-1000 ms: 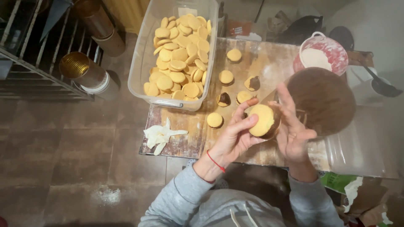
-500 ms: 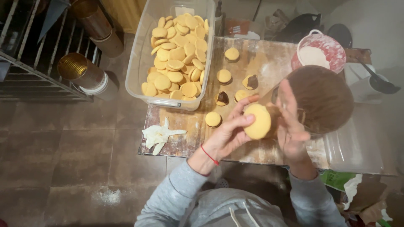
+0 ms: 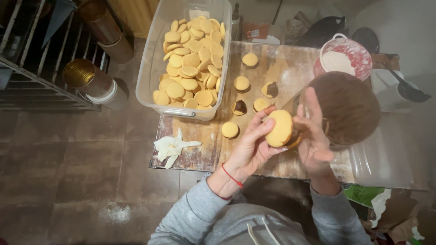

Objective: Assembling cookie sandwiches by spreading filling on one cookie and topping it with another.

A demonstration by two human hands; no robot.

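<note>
**Both hands close on one round biscuit above the board**

Compared with a second ago, the pale round biscuit (image 3: 279,128) faces the camera more squarely, and a dark filling shows along its lower right edge where a half second ago only the plain top showed. The left hand (image 3: 249,146) pinches it from the left, thumb and fingers pressed on its rim. The right hand (image 3: 314,136) has moved in tighter and cups it from the right, fingers raised. The biscuit is held in the air over the floured wooden surface (image 3: 290,68), in front of the brown bowl (image 3: 349,106).

What the right palm holds beneath the biscuit is hidden, and whether a second biscuit sits under the filling cannot be told. The clear tub of biscuits (image 3: 190,59), the loose filled biscuits (image 3: 241,84) and the crumpled white glove (image 3: 172,146) lie unchanged.
</note>
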